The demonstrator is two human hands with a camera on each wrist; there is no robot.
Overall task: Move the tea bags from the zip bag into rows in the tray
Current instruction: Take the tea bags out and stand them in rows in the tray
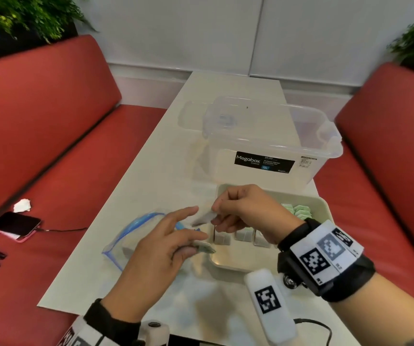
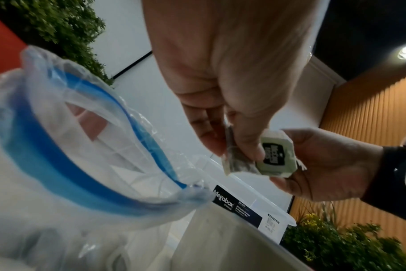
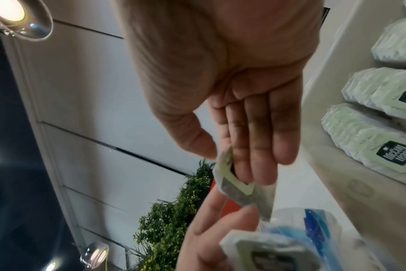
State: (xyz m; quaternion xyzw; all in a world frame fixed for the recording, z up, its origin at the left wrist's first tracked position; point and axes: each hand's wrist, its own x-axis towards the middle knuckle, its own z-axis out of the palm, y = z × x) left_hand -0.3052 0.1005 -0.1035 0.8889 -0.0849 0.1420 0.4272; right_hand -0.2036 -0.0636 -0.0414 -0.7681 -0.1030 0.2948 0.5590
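Head view: a white table (image 1: 151, 156) between red benches is seen. A pale tray (image 1: 324, 208) lies at the near right, just in front of a clear Megabox storage box (image 1: 270, 136). Green-tagged tea bags (image 1: 298, 211) are stacked in rows at the tray's far side, and a further row (image 1: 244, 237) stands nearer; the near part of the tray is unfilled. The zip bag (image 1: 126, 236), its blue mouth open, lies left of the tray, with pale contents inside that cannot be counted. The right hand (image 1: 248, 211) is held over the tray's left edge, a single tea bag (image 1: 204, 218) pinched at its fingertips. A second tea bag (image 1: 204, 248) is pinched between thumb and fingers of the left hand (image 1: 161, 250), the index finger extended.

Left wrist view: the left hand's tea bag (image 2: 234, 161) is confirmed pinched; the right hand's bag (image 2: 278, 155) shows a dark label.

Right wrist view: the bag (image 3: 241, 190) is held under nearly straight fingers against the thumb. Filled rows (image 3: 369, 139) are visible at the right.

Judgement: the task is partly done; both held bags and the zip bag's remainder are still to be placed.
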